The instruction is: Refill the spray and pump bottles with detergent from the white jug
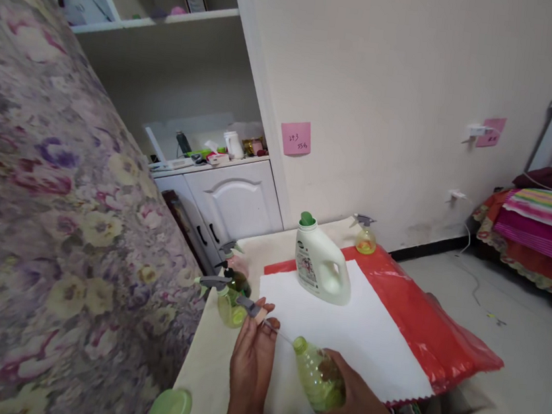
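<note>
My left hand (254,351) is closed on a grey spray nozzle (247,306) with a pale collar. Its thin dip tube (281,333) slants down toward the mouth of a see-through yellow-green spray bottle (319,375). Wrapped around that bottle's body is my right hand (348,388), and the bottle leans to the left with its neck uncapped. Behind them, a large pale green jug (319,265) with a handle and a green top stands on white paper (371,331). Left of my left hand is another yellow-green spray bottle (229,308) with its nozzle on.
Dark and pinkish bottles (238,276) cluster at the table's left edge. A small round spray bottle (366,240) stands at the back right. Red plastic sheeting (418,316) lies under the paper. A green lid or cup (170,411) sits front left, beside a floral curtain (81,211).
</note>
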